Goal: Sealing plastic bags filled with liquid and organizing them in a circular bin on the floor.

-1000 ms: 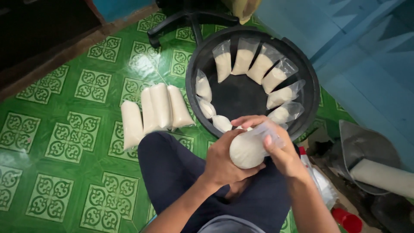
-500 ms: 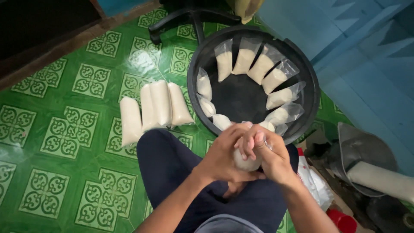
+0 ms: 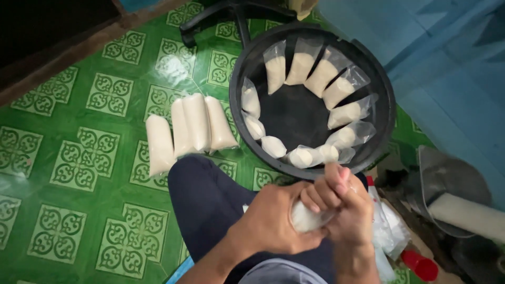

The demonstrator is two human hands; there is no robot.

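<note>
Fingers (image 3: 321,197) of the right hand (image 3: 344,208) curl tight around the top of a small white filled bag (image 3: 305,218), while the left hand (image 3: 276,223) is closed around its body, above the person's lap. Just beyond, a black basin (image 3: 379,79) holds filled bags (image 3: 315,108) around its wall; four longer sealed bags (image 3: 192,126) lie left on the green tiled floor (image 3: 68,158).

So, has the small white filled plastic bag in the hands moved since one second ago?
Yes. The small white filled plastic bag came down toward the person's lap, away from the round black tub.
</note>
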